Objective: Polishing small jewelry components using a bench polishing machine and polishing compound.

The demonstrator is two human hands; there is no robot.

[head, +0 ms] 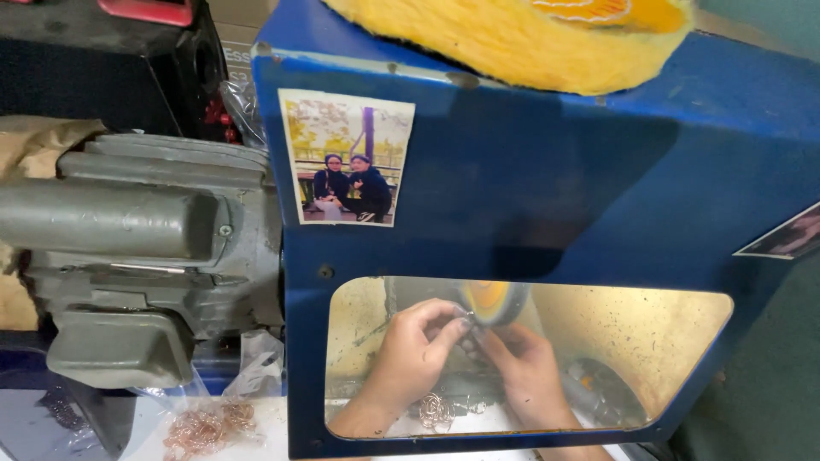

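1. Left hand [410,354]: fingers pinched narrow on a small metal piece [462,324], pressed against the yellow wheel [489,300].
2. Right hand [525,371]: curled closed, gripping the same piece inside the blue hood [530,179].

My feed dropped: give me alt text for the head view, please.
Seen through a blue hood's window, the left hand and right hand press a small metal piece to an orange buffing wheel. A grey motor sits left.

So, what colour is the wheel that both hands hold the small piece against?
Orange-yellow wheel, seen best in the head view.
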